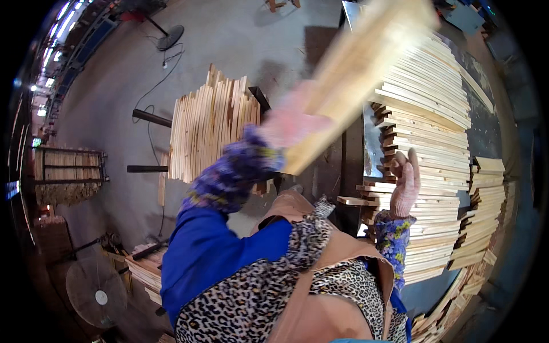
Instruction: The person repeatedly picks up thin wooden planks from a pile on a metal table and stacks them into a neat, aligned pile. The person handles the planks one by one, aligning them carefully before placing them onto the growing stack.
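Raised board (354,74) (motion-blurred) slants between left hand (293,117) and the far board rows (429,108), blocking that way. Open gap from it to right hand (406,186); one jutting board end (355,201) nearby. Dark bars (151,118) obstruct left stack's (214,131) outer side.

Downward fisheye view from head height

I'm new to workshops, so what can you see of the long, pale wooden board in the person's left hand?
The long, flat, pale-yellow wooden board is blurred, its grain faint. The person's left hand grips it near its lower end; it slants up to the right, its upper part overlapping the row of pale wooden boards in view. Whether it touches them is unclear.
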The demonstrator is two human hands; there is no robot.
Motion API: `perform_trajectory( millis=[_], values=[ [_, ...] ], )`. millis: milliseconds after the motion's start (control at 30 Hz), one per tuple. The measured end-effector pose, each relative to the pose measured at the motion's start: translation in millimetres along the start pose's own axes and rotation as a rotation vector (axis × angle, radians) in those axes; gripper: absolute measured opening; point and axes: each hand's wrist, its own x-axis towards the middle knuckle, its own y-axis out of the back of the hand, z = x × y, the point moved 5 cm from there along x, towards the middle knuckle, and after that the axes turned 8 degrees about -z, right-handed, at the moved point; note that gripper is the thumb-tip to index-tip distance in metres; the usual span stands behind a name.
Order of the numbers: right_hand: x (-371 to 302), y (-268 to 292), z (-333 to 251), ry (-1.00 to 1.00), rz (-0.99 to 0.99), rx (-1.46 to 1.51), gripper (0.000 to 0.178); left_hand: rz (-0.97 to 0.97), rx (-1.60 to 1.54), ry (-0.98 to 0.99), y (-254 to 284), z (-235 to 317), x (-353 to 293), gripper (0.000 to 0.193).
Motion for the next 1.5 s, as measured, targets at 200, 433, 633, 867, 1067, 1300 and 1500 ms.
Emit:
perform_trajectory(
  millis=[200,433,633,867,1067,1300,1500],
  values=[
    [-34,-14,20,-0.342,0.088,-0.138,0.063,0.220,-0.300,0.149,42,-234,-56,0.055],
    [-53,-4,48,-0.282,-0.114,-0.657,0.056,0.099,-0.071,0.516,-70,-379,-72,0.062],
    [-117,58,83,-0.482,-0.147,-0.183,0.057,0.243,-0.022,0.554,-148,-340,-71,0.070],
    [-147,77,110,-0.590,-0.048,-0.201,0.057,0.225,-0.531,0.665,-173,-364,-95,0.052],
    [-78,-25,117,-0.603,-0.323,-0.278,0.054,0.408,-0.989,0.618,-139,-379,-128,0.044],
    [-5,-219,265,-0.670,-0.820,-0.539,0.079,0.532,-0.683,0.745,-115,-444,-197,0.032],
    [-2,-329,352,-0.819,-0.671,-0.928,0.121,0.513,-0.444,0.726,-145,-412,-189,0.039]
  ],
)
